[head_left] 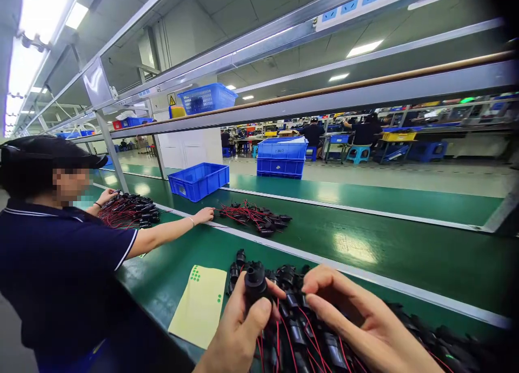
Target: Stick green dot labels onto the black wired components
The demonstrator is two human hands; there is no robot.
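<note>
My left hand is closed around a black cylindrical part, its round, hollow end tipped up toward me. Just to the right, my right hand has thumb and forefinger drawn together in a pinch; whatever is between the tips is too small or hidden to make out. Under and between both hands lies a pile of similar black parts with thin red and black wires. A pale yellow sheet with several green round stickers rests on the green bench left of my left hand.
A co-worker at left reaches toward two more heaps of wired parts. A blue bin and stacked blue crates stand farther back. A white rail crosses the bench beyond my hands. Overhead runs a shelf.
</note>
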